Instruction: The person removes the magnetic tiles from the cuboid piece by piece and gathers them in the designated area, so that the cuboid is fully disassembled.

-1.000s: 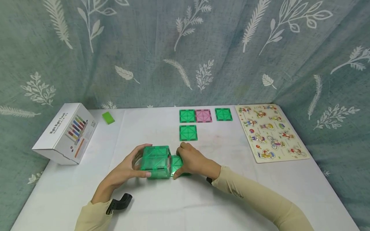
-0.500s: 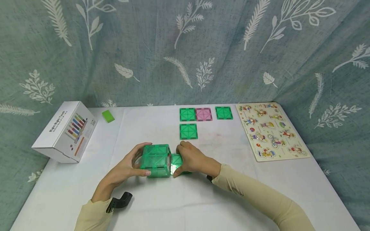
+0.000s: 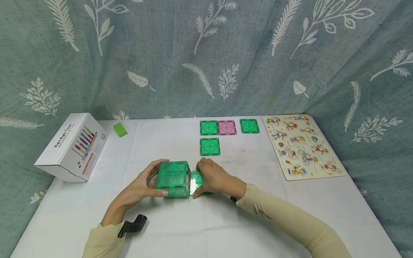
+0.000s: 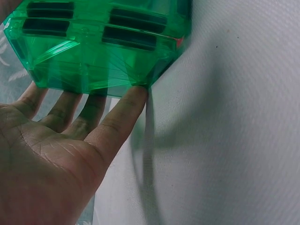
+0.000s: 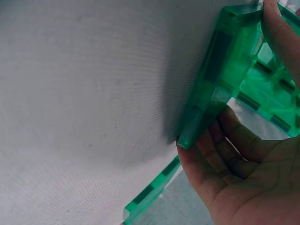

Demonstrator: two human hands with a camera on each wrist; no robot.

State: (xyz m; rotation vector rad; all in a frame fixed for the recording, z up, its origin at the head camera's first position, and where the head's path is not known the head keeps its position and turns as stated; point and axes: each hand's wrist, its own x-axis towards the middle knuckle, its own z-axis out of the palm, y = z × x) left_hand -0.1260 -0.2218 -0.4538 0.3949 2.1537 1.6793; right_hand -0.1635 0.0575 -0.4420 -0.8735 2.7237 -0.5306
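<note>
Head view shows a person at a white table, working near the middle of it, a little toward the front edge. The left hand rests against the left side of a green cube made of see-through tiles; in the left wrist view its fingers are straight and spread, touching the cube wall but not curled around it. The right hand pinches one more green tile that stands just beside the right face of the cube, with thumb on one side and fingers on the other. I judge the step in hand is joining this tile to the cube. The next move, I think, calls for bringing the tile edge flush with the cube edge while the left hand keeps the cube from sliding. Three spare green tiles and a pink tile lie flat toward the back edge, a picture puzzle board at the right edge, a white box at the left edge.
</note>
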